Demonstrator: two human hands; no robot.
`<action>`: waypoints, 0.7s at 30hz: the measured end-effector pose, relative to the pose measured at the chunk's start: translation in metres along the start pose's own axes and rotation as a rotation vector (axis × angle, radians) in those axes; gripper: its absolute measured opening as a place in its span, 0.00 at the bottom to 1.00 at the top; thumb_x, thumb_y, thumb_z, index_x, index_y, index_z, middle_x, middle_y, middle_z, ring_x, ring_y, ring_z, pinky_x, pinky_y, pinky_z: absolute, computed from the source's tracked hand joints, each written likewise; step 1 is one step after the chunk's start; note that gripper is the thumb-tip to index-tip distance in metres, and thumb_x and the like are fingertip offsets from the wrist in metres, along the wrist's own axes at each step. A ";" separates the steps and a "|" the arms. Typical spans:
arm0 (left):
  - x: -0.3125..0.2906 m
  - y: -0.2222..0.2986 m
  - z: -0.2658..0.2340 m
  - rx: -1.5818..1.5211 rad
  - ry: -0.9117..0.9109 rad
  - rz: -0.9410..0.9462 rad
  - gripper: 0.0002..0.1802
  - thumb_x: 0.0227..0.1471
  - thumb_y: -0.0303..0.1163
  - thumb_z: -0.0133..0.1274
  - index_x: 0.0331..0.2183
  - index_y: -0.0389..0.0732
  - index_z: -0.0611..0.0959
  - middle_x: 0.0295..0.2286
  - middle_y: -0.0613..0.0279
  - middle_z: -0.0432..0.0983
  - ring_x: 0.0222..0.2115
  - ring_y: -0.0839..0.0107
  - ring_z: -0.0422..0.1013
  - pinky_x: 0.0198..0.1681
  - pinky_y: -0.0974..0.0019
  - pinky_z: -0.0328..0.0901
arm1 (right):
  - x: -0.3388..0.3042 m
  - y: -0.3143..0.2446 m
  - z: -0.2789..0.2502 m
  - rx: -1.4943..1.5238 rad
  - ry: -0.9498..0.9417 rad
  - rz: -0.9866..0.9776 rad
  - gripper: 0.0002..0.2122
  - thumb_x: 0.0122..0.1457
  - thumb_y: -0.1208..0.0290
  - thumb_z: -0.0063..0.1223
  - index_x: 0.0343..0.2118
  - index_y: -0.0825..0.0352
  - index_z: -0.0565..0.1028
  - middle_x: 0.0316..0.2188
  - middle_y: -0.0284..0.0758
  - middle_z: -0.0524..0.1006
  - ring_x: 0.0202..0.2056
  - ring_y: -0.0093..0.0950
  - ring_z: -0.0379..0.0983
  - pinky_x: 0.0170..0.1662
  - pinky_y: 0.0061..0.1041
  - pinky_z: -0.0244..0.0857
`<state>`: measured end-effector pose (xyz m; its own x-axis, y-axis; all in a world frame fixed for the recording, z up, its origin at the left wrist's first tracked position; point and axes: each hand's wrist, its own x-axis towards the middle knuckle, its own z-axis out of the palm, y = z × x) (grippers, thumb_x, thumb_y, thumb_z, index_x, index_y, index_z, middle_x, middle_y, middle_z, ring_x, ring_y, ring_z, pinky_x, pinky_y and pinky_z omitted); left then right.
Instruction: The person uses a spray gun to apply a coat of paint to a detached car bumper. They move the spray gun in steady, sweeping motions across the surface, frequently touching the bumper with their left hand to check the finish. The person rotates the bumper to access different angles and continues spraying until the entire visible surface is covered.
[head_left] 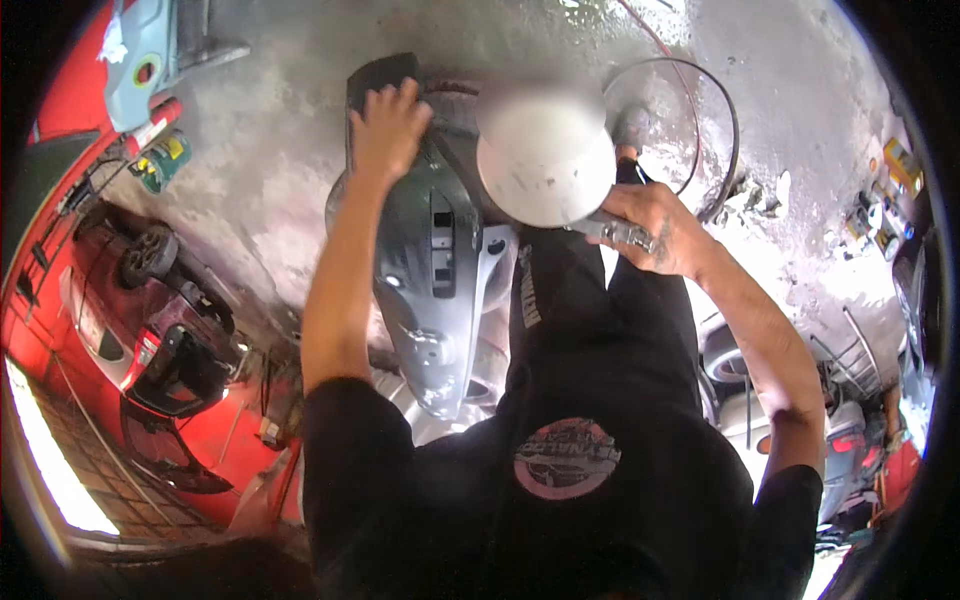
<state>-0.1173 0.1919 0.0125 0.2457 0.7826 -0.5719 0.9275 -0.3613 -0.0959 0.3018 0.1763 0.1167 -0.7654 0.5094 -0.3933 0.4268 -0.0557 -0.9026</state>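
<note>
A long grey car bumper (425, 330), dark at its far end, stretches in front of me on my left. My left hand (390, 130) lies over that far dark end with its fingers spread, and nothing is held in it. My right hand (655, 225) is closed around the metal body of what looks like a spray gun (620, 230). A large white round cup (545, 175) sits on the gun, its upper part blurred. The cup hides part of the bumper's right side. The gun's nozzle cannot be made out.
A black hose (738, 120) loops over the wet, stained concrete floor (280, 110) beside my foot (630, 130). Car parts (150, 370) stand by a red wall at left, with a green container (165, 160). Bottles and cans (880, 220) are at far right.
</note>
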 end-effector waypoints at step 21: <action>-0.066 0.064 -0.016 -0.243 -0.137 0.211 0.37 0.68 0.56 0.45 0.69 0.47 0.68 0.72 0.50 0.55 0.74 0.48 0.47 0.71 0.28 0.45 | 0.021 -0.013 -0.018 -0.083 -0.016 -0.061 0.20 0.59 0.66 0.69 0.52 0.68 0.81 0.47 0.42 0.85 0.44 0.43 0.84 0.52 0.41 0.75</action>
<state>-0.0702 0.1250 0.0574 0.4147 0.6219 -0.6643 0.9042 -0.3637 0.2240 0.2884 0.2030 0.1230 -0.7985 0.4961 -0.3411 0.4171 0.0471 -0.9076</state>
